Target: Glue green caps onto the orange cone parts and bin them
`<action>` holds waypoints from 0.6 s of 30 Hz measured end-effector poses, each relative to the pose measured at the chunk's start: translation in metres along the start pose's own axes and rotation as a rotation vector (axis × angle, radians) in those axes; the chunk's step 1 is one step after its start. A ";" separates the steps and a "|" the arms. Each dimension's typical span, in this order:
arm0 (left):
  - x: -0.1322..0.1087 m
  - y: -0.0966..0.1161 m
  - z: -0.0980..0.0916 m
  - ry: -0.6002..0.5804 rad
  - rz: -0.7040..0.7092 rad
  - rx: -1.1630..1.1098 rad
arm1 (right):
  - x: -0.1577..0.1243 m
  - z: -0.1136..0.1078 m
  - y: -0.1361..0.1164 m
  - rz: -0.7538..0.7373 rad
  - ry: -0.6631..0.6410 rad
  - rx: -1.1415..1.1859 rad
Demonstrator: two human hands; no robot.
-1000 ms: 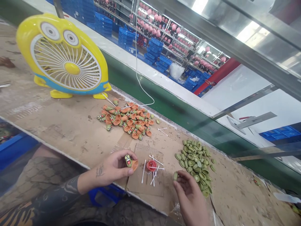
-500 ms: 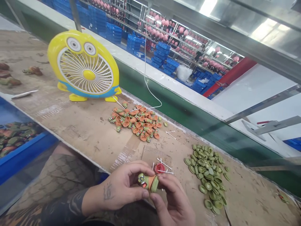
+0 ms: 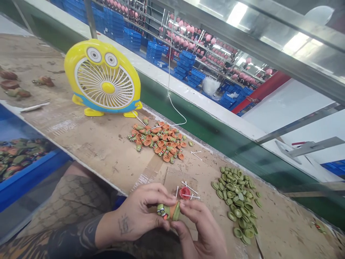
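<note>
A small green and orange frog-like figurine [image 3: 170,211] with big eyes and a red mouth is held between both hands, close to the table's near edge. My left hand [image 3: 140,212] grips its head side between thumb and fingers. On the other side, my right hand [image 3: 201,226] pinches the green piece at the figurine's end with thumb and forefinger. Just beyond the fingers stands a small red pot [image 3: 184,192], with several cotton swabs [image 3: 190,187] lying on and around it.
Orange and green figurine parts [image 3: 159,140] lie heaped mid-table; oval green pieces [image 3: 238,201] are piled at right. A yellow fan [image 3: 107,88] with a white cord [image 3: 169,82] stands at back left. Below the left edge, a blue crate [image 3: 35,169] holds more figurines.
The figurine has turned slightly in my fingers, its face tipping lower. Both hands keep their grip, and the camera view has shifted a little.
</note>
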State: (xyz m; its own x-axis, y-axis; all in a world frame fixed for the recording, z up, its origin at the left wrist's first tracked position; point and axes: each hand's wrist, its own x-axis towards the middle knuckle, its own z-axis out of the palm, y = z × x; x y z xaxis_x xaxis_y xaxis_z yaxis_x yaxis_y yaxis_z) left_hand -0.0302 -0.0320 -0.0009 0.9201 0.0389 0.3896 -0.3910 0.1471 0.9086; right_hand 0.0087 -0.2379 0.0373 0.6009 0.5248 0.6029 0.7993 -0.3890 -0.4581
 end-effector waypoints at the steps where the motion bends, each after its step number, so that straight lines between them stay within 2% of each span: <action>1: 0.000 0.002 -0.001 0.000 0.019 0.013 | 0.001 0.000 -0.002 -0.004 -0.001 -0.014; 6: -0.002 0.016 -0.003 0.010 0.077 0.057 | 0.004 -0.001 -0.016 0.002 -0.006 -0.033; 12: -0.007 0.029 0.001 0.011 0.048 -0.010 | 0.016 -0.015 -0.031 -0.113 -0.049 -0.067; 15: -0.008 0.030 0.007 0.065 -0.113 -0.155 | 0.029 -0.024 -0.033 -0.199 -0.151 -0.097; 18: -0.006 0.029 0.010 0.097 -0.423 -0.444 | 0.042 -0.025 -0.032 -0.282 -0.243 -0.173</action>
State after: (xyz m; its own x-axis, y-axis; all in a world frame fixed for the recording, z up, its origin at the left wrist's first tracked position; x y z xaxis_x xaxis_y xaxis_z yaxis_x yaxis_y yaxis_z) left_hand -0.0477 -0.0383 0.0249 0.9993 -0.0263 -0.0249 0.0354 0.5655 0.8240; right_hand 0.0081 -0.2224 0.0936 0.3556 0.7848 0.5076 0.9342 -0.3146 -0.1681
